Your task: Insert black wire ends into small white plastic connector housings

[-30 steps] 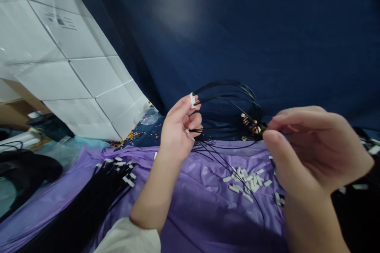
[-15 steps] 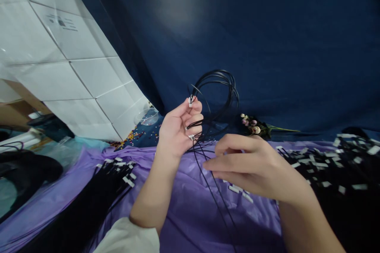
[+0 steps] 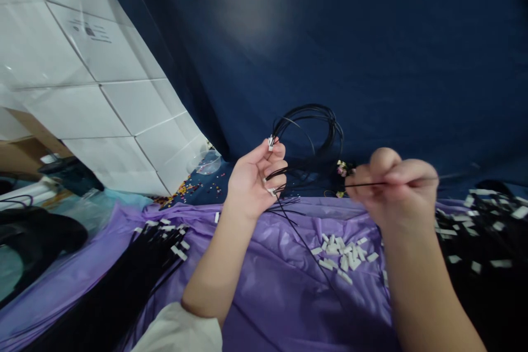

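Observation:
My left hand (image 3: 258,179) is closed around a looped bundle of thin black wires (image 3: 332,121). A white connector (image 3: 270,143) pokes out at its thumb tip, and more white ends show between the lower fingers. One strand hangs from this hand down over the purple cloth. My right hand (image 3: 396,187), slightly blurred, pinches a single black wire (image 3: 365,184) that runs sideways through its fingers. Below, between the two hands, a small heap of white connectors (image 3: 350,253) lies on the cloth.
Purple cloth (image 3: 280,291) covers the work surface. Black wires with white ends (image 3: 160,242) are bundled at left, and another pile (image 3: 495,231) lies at right. A dark blue curtain (image 3: 371,38) hangs behind; white boxes (image 3: 94,110) are stacked at left. Flowers (image 3: 342,169) are partly hidden.
My right hand has moved right and up, away from the left, and now pinches a wire. The connector heap is uncovered. My left hand has shifted slightly right.

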A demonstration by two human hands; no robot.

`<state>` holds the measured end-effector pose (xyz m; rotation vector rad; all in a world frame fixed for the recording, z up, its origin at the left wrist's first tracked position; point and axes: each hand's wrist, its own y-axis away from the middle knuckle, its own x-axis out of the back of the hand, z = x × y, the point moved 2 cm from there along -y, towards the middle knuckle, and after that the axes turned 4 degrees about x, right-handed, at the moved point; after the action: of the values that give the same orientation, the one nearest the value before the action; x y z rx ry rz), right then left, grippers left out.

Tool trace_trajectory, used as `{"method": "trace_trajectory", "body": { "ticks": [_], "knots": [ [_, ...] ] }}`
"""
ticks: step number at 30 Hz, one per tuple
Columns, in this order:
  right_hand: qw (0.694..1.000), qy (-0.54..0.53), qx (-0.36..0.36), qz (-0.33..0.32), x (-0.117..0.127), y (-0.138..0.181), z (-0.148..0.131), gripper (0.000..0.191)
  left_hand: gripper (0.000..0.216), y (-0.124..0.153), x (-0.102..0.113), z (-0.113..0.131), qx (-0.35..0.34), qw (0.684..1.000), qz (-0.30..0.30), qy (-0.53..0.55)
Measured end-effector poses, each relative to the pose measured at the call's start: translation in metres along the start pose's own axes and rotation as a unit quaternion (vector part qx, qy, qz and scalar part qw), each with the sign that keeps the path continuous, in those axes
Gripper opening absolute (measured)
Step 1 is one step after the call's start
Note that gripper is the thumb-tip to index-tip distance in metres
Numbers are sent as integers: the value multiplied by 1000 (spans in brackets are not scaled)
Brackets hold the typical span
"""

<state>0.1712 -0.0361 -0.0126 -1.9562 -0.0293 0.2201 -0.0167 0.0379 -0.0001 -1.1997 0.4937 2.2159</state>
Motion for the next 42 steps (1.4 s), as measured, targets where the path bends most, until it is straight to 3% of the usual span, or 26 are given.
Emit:
{"method": "trace_trajectory", "body": {
  "ticks": [4,6,8,12,15,18,21,24,26,42],
  "knots": [
    [986,-9,-53,157,17,-5,-8,16,17,1,-1,-1,-4,1000,-7,4],
    [983,10,-63,172,20,-8,-13,16,17,1,-3,-3,-16,1000,-7,0],
    [989,1,-33,141,19,-11,-16,15,14,2,-5,-5,-40,999,6,-15],
    [993,-63,13,102,11,-8,-19,37,8,5,-9,-8,-74,995,28,-65],
    [992,-62,-15,108,2,-3,-26,25,11,6,-10,-10,-102,988,50,-107],
    [996,-6,-50,80,-7,-1,-37,8,19,6,-10,-11,-156,972,66,-162],
    [986,165,-7,27,-18,-2,-47,14,21,6,-10,-12,-189,958,60,-207],
    [927,372,30,-36,-28,-2,-47,22,19,7,-10,-14,-206,947,48,-243],
    [897,435,44,-66,-32,-1,-43,21,18,9,-11,-16,-215,940,39,-263],
    [884,459,32,-82,-28,0,-35,9,17,13,-14,-19,-209,933,11,-291]
  ]
}}
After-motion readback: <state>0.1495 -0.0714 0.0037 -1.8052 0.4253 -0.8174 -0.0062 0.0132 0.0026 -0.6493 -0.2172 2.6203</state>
